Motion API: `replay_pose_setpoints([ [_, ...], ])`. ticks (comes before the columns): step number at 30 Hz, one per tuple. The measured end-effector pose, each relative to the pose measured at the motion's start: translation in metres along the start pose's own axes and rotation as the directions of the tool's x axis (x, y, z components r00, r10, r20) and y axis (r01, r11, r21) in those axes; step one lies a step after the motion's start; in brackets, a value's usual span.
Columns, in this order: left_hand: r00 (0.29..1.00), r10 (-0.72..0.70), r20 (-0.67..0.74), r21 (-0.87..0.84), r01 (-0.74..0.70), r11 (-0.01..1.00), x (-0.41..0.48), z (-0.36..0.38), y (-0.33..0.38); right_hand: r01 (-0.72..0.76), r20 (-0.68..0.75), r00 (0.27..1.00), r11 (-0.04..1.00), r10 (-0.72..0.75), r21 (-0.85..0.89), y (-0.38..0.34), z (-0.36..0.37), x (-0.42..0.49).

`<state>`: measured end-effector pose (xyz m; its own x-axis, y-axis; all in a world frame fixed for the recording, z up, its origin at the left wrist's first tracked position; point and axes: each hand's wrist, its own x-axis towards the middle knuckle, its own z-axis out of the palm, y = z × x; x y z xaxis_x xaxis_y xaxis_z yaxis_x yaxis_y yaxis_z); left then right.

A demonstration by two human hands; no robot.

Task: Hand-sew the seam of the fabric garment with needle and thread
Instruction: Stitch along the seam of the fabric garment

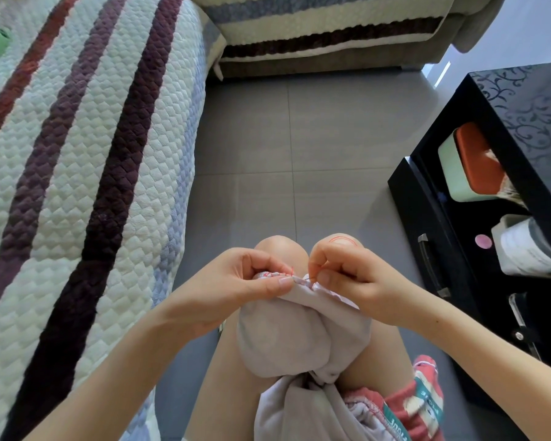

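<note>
Lilac garment (299, 338) crumpled, red-stitched seam (280, 275) | left hand (236, 281) pinches seam | right hand (347, 275) pinches needle (310, 277)

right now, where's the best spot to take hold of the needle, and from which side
Probably the bare shaft of the needle right of the seam, pinched from the right, as the right hand does. It pokes out rightward along the folded edge, and the left hand pinches the fabric on the other side, blocking that approach.
</note>
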<state>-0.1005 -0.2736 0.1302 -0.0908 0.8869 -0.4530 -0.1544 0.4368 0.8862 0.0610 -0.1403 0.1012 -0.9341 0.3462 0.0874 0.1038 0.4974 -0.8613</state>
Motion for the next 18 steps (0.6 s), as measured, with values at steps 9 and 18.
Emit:
replay_pose_setpoints([
  [9,1.0,-0.004,0.014,-0.002,0.004,1.0,0.002,0.003,0.0,-0.03,0.023,0.999,0.993,0.027,0.117,0.001,0.0,0.0],
  [18,0.999,0.038,-0.031,-0.076,-0.041,0.996,0.002,0.012,0.001,-0.109,0.131,0.989,0.93,0.066,0.351,-0.002,0.001,-0.005],
])
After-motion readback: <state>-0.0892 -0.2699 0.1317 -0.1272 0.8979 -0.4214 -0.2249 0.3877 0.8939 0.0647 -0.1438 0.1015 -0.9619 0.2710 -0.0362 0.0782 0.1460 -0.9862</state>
